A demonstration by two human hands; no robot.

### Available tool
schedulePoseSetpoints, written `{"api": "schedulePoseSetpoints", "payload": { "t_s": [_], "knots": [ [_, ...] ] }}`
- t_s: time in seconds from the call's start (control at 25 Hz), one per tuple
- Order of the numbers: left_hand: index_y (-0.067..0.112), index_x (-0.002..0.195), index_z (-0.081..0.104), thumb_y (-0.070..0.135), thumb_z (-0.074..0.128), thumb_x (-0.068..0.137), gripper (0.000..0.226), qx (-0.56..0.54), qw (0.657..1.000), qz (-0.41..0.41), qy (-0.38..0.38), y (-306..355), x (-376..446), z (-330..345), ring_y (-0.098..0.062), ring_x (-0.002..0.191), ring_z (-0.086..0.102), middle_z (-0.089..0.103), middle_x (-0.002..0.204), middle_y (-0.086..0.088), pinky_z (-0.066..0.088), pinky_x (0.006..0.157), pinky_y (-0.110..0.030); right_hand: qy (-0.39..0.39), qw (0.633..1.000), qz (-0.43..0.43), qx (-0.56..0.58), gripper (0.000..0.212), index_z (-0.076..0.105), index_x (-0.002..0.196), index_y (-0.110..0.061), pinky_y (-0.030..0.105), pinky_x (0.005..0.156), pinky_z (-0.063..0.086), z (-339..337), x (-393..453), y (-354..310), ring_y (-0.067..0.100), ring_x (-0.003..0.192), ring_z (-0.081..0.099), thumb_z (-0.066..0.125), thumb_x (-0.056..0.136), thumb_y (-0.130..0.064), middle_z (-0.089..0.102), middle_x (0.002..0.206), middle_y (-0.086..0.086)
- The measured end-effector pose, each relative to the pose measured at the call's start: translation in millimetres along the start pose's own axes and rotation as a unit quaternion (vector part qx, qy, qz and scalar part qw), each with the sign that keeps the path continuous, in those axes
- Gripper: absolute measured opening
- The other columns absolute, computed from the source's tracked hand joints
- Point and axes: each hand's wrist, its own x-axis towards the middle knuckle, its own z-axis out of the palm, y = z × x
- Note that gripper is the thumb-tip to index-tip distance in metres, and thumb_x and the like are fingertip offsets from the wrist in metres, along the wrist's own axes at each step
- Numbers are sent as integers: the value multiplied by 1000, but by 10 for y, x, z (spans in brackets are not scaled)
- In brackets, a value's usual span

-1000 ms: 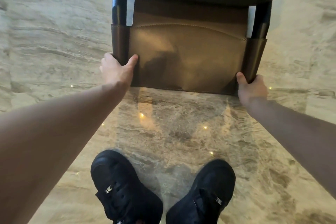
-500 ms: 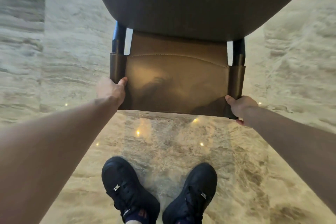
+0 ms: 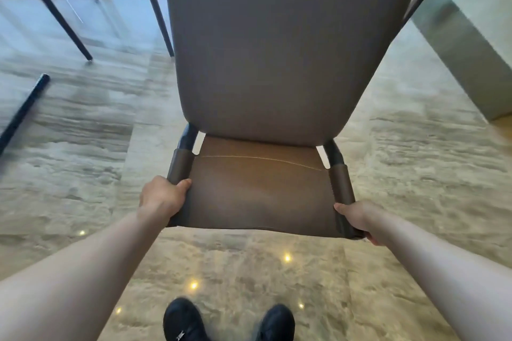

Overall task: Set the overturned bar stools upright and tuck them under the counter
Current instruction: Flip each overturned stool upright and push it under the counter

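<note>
1. Stool (image 3: 277,50) with a grey-brown seat and tan backrest (image 3: 260,196) stands over the marble floor (image 3: 415,174), in front of the person's black shoes (image 3: 182,321).
2. Left hand (image 3: 162,198) grips the backrest's left post, thumb curled onto the leather.
3. Right hand (image 3: 360,219) grips the right post likewise.
4. Dark legs (image 3: 50,8) of other furniture stand at upper left.

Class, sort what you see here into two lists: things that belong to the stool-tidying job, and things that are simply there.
Part of the job:
- bar stool, held by its backrest
- left hand and right hand, gripping the backrest's two sides
- counter, at right
- loose dark leg on the floor, perhaps another stool's

Simply there:
- marble floor
- black shoes
</note>
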Motion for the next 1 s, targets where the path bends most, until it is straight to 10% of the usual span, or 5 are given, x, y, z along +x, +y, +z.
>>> {"api": "schedulePoseSetpoints", "payload": {
  "t_s": [0.24,0.48,0.68,0.84,1.0],
  "knots": [
    [0,107,64,41,66,88,45,22,999,26,-20,919,-723,-1192,-36,102,62,65,108,-21,45,68,-31,13,996,-68,-52,43,55,128,-3,26,68,37,-1260,-1171,-362,24,94,50,45,101,-34,53,106,11],
    [6,89,54,24,63,92,21,-32,995,-8,-93,1871,-1294,-2212,-20,55,51,52,69,-8,35,43,-23,95,986,-71,-117,32,60,99,-11,22,51,39,-2422,-1930,-646,26,76,54,41,97,-35,56,86,8],
    [2,74,55,3,66,86,17,-44,996,77,-4,2569,-1573,-2822,-23,57,56,57,72,-14,49,44,-28,151,974,-105,-130,35,63,106,-9,17,42,39,-3059,-2106,-1047,23,63,60,34,102,-29,61,92,9],
    [4,94,71,11,54,92,18,76,955,260,120,2933,-1612,-3017,-34,104,62,65,106,-17,50,88,-35,221,957,-142,-121,34,61,123,-7,22,73,48,-3412,-2173,-1416,25,109,64,36,100,-12,66,121,8],
    [27,126,58,66,40,91,56,152,924,336,103,3066,-1441,-3003,-30,137,19,30,148,-4,19,113,-41,333,923,-140,129,40,44,133,4,39,96,44,-3585,-2071,-1803,41,119,50,44,99,-17,42,135,24]
  ]
}}
